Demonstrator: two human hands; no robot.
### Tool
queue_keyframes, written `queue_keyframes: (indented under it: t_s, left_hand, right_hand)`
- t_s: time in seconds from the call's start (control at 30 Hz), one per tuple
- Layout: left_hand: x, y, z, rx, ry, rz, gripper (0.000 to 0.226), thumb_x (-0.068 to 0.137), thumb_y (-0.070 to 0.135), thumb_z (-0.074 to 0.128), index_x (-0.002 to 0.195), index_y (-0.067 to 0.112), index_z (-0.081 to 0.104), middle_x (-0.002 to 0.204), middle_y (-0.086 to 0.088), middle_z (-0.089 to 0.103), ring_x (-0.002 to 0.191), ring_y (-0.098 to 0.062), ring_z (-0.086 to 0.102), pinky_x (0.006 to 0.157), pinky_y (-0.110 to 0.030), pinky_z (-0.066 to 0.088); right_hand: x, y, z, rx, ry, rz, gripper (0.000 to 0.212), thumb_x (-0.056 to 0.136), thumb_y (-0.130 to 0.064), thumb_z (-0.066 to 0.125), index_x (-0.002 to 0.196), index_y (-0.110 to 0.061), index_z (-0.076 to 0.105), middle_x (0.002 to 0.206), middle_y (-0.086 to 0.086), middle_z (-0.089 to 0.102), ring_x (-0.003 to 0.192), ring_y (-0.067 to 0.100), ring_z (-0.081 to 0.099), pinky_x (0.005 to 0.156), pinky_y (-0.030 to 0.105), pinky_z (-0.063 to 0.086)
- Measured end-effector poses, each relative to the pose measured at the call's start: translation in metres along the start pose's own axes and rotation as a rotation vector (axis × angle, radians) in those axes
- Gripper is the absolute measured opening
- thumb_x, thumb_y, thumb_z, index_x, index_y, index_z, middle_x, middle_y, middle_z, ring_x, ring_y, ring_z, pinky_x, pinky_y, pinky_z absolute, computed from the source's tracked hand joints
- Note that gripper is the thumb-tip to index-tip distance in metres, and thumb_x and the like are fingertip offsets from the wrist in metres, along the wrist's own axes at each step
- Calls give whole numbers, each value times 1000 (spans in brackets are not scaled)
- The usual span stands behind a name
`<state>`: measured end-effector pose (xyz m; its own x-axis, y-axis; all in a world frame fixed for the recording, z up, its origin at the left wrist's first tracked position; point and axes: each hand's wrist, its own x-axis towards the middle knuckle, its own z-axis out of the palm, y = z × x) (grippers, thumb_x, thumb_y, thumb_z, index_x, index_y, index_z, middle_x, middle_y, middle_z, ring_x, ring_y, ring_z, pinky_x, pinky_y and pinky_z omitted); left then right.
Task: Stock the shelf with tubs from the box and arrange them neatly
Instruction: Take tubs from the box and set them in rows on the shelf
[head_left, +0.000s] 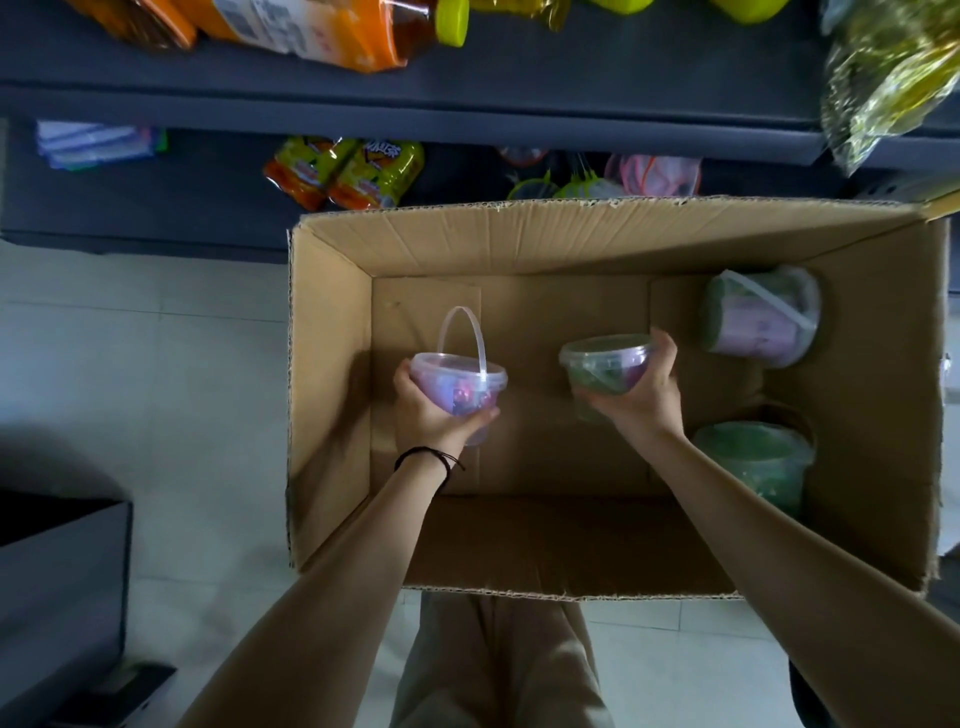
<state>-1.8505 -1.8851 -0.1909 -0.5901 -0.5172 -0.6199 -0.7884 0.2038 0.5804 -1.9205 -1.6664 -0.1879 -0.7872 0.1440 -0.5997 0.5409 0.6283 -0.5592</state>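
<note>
Inside a corrugated cardboard box (330, 364), the left hand (434, 415) curled its fingers round a clear, hoop-handled purple tub (458, 383); the right hand (643, 396) clasped a green tub (605, 370). Two more tubs (759, 318) lay at three o'clock, a dark shelf (467, 115) at twelve.

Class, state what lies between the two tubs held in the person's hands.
In the head view, only bare floor of the box shows between the purple tub in the left hand and the green tub in the right hand.
</note>
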Motion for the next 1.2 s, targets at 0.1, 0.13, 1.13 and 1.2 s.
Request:
queue_keyframes:
  t_s: [0.1,0.13,1.13,1.2]
  left_hand:
    - [-9,16,-10,-109,-64,15,112,57,20,91,142,13,19,126,1,42,109,-14,50,77,-18,51]
    - [-14,25,-17,-131,-53,49,107,59,15,90,141,10,21,125,1,41,107,-11,49,72,-10,48]
    - [-276,326,-433,-589,668,833,104,44,43,92,133,26,40,128,10,48,123,-11,47,95,-35,51]
    - [-262,341,-451,-560,711,840,115,35,55,84,136,22,40,133,1,44,128,-17,42,103,-40,43]
  right_hand:
    - [-9,-11,-10,11,11,-14,112,62,-34,89,147,-33,16,127,7,49,104,18,50,82,30,44]
    - [-15,-18,-16,25,24,-40,111,62,-33,89,147,-33,17,132,7,48,106,17,49,83,30,44]
    - [-337,-463,-222,497,43,-1167,109,53,-39,93,135,-48,23,124,-40,36,112,-19,43,83,-3,36]
    - [-336,-486,-214,507,33,-1152,105,56,-28,92,134,-47,24,122,-33,42,110,-15,48,81,1,41]
